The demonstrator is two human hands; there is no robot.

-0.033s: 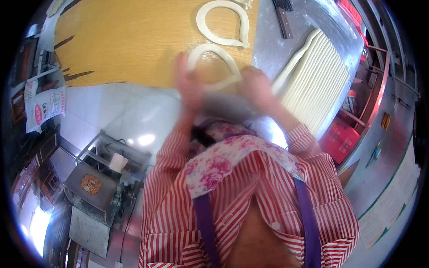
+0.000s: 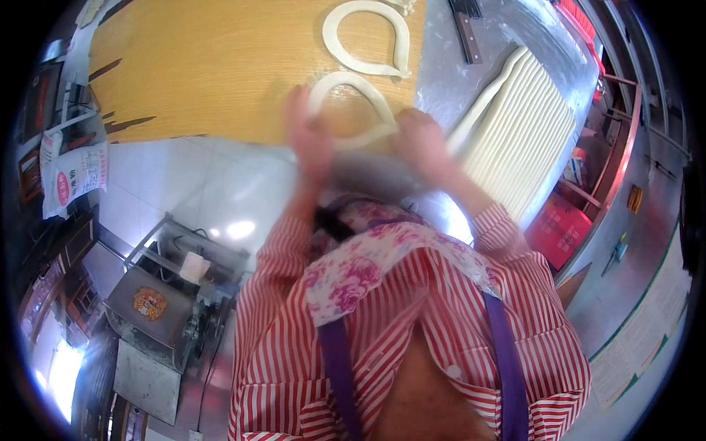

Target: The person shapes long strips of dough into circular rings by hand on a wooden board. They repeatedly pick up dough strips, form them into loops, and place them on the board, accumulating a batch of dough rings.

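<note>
On the wooden board point(image 2: 184, 73), my left hand point(image 2: 309, 136) is at the left side of a pale dough loop point(image 2: 368, 94), too smeared by motion to show its finger shape. My right hand point(image 2: 419, 143), also blurred, has its fingers curled at the loop's lower right end. Another dough loop point(image 2: 329, 33) lies above it. To the right, rows of long dough strips point(image 2: 529, 140) lie on a metal surface point(image 2: 441, 73), with one longer strip along their left side.
A dark bladed tool point(image 2: 467, 37) lies at the back of the metal surface, near a red brush point(image 2: 577, 18). Right are a red box point(image 2: 559, 228) and shelving. At left are a white sack point(image 2: 81, 176) and a metal machine point(image 2: 147, 316) on the tiled floor below the board.
</note>
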